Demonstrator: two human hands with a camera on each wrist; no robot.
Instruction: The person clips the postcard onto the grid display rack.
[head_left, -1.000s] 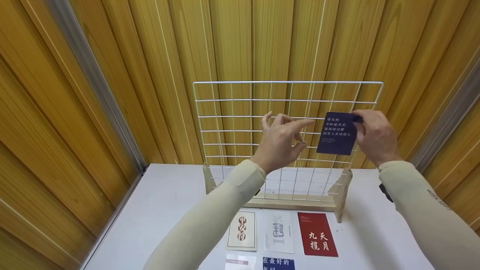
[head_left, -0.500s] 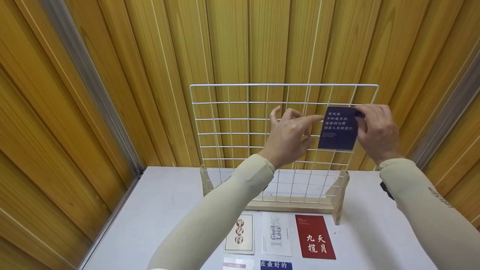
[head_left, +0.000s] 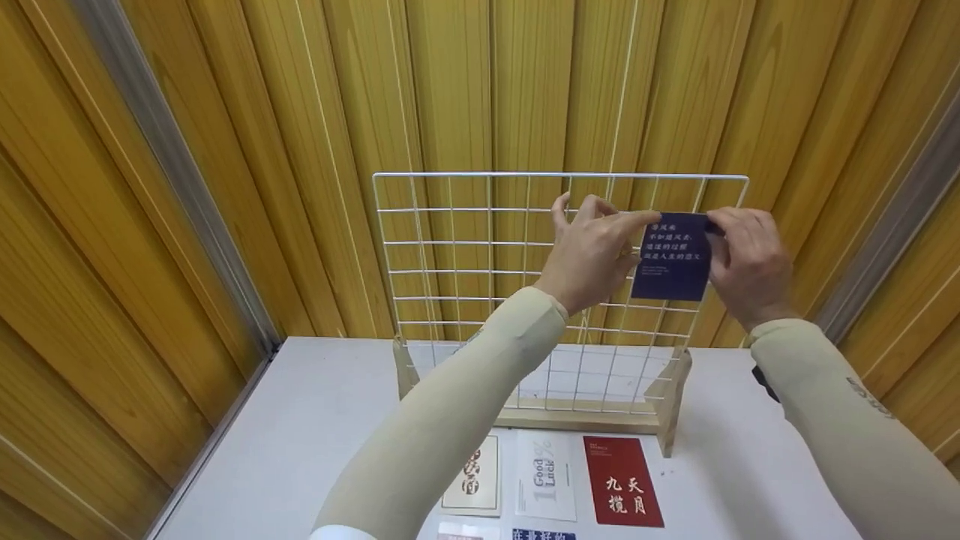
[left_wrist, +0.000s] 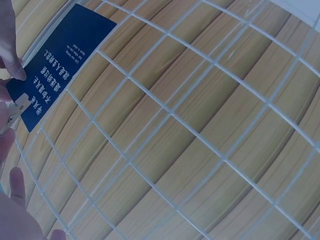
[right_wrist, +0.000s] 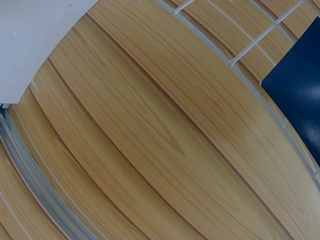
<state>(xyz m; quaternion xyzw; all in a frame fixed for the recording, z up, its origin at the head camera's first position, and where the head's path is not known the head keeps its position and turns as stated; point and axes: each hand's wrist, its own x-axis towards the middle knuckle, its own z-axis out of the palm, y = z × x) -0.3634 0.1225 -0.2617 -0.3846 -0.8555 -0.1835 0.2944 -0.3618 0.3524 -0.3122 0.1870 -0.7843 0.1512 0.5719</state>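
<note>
A dark blue card (head_left: 673,277) with white printed characters is held up against the right part of a white wire grid rack (head_left: 465,175). My right hand (head_left: 754,262) pinches it by its upper right edge. My left hand (head_left: 589,259) is at the card's upper left corner, thumb and index finger pinching a small pale clip (left_wrist: 20,106). In the left wrist view that clip overlaps the end of the card. The right wrist view catches only part of the blue card at its right border, and no hand shows there.
The rack stands on a wooden base (head_left: 577,420) on a white table (head_left: 315,420). In front lie a red card (head_left: 624,480), a white "Good Luck" card (head_left: 546,476), a cream card (head_left: 484,487) and others cut off below. Wood-grain panels (head_left: 450,90) rise behind.
My left hand has moved right, from apart from the card to its upper left corner. The card has risen slightly, closer to the rack's top bar. The view has shifted a little.
</note>
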